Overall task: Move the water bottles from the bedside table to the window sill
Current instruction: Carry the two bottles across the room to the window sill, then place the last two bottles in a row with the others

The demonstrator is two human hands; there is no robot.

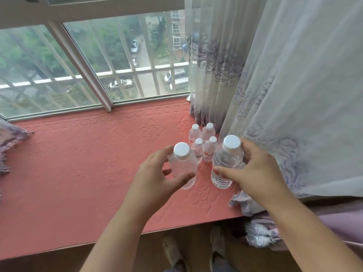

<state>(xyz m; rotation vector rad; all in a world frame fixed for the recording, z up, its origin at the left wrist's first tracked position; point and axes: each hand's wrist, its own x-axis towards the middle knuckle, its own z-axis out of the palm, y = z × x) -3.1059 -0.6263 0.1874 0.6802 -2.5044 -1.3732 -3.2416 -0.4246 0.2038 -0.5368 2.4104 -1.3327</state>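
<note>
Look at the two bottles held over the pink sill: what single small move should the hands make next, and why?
Probably lower both bottles onto the pink sill mat, just in front of the four standing bottles, then let go. The left hand grips one bottle and the right hand grips another bottle, both upright and close to the group.
</note>
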